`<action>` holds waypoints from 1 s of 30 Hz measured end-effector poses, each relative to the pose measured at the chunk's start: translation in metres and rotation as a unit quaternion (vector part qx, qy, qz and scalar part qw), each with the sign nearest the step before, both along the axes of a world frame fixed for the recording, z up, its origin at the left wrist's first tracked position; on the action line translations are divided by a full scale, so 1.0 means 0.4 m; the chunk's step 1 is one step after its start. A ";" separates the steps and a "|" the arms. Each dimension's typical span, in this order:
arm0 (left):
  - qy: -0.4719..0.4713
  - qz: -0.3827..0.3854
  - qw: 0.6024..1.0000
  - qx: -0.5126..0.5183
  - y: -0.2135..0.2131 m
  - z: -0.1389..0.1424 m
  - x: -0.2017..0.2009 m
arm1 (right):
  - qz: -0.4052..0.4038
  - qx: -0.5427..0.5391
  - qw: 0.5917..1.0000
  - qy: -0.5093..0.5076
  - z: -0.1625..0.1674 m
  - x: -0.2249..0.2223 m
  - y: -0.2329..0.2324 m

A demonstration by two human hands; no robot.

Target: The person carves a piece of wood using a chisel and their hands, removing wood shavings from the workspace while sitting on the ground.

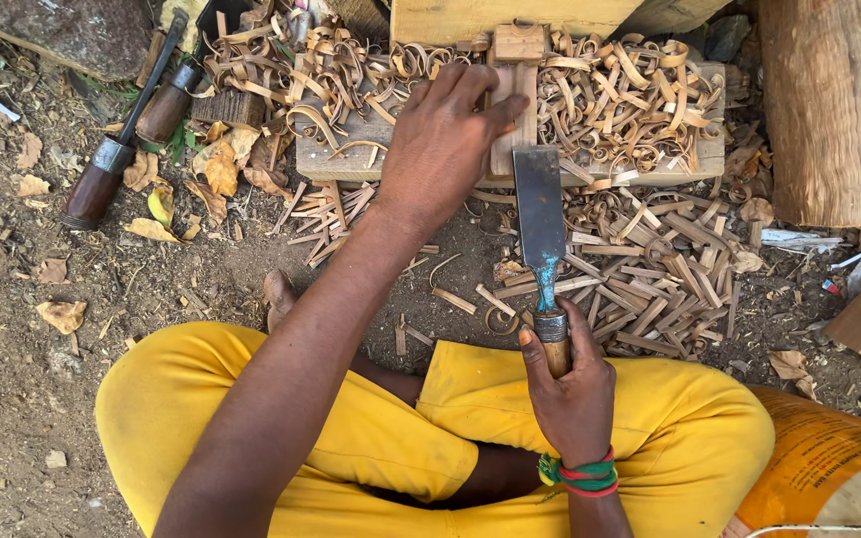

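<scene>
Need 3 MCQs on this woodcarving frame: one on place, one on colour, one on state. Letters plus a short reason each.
1. Where does the left hand rest?
A. On the small pale wooden workpiece on the wooden block
B. On the dirt ground
C. On the big log

2. What colour are the person's trousers?
A. Blue
B. Yellow
C. Grey

3. How is the wide flat steel chisel with a wooden handle held?
A. Lying loose among the wood shavings
B. Gripped by the handle in the right hand, blade pointing at the workpiece
C. Held by its blade in both hands

Answers:
1 A: the fingers lie spread across the workpiece on the block.
2 B: both folded legs show yellow cloth.
3 B: the right hand closes round the handle, and the blade's edge sits at the workpiece.
</scene>
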State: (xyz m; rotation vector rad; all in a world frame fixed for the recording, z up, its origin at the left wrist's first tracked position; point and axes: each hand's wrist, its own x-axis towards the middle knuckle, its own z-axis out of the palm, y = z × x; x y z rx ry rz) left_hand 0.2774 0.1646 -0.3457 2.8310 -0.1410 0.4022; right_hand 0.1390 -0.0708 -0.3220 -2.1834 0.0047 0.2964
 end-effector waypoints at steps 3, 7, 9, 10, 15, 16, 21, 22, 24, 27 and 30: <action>-0.020 -0.033 0.999 0.035 0.002 -0.017 0.001 | 0.004 0.003 1.000 -0.009 0.002 0.001 -0.001; -0.056 -0.027 0.996 0.059 -0.003 -0.036 0.005 | -0.007 -0.009 0.999 0.033 0.006 0.003 -0.002; -0.047 -0.015 0.997 0.061 -0.006 -0.039 0.009 | -0.008 0.001 0.999 0.038 0.007 0.004 -0.002; -0.050 -0.013 0.998 0.044 -0.006 -0.039 0.011 | -0.009 0.005 0.999 0.040 0.008 0.004 -0.002; -0.057 -0.026 0.997 -0.042 0.004 -0.017 0.025 | -0.012 0.021 0.999 0.041 0.006 0.005 -0.003; -0.029 0.001 0.988 -0.154 0.006 -0.009 0.025 | -0.008 0.027 0.999 0.033 0.006 0.005 -0.004; 0.139 0.097 0.813 -0.557 0.020 0.035 0.019 | -0.021 0.045 0.997 0.065 0.000 0.006 -0.007; 0.140 0.099 0.784 -0.597 0.022 0.042 0.019 | -0.022 0.049 0.996 0.067 -0.001 0.006 -0.008; 0.141 0.104 0.720 -0.672 0.022 0.051 0.022 | -0.026 0.050 0.996 0.071 -0.003 0.007 -0.009; 0.153 0.125 0.711 -0.675 0.019 0.053 0.023 | -0.028 0.056 0.994 0.084 -0.005 0.008 -0.010; 0.139 0.120 0.725 -0.664 0.014 0.044 0.021 | -0.031 0.062 0.993 0.091 -0.005 0.009 -0.011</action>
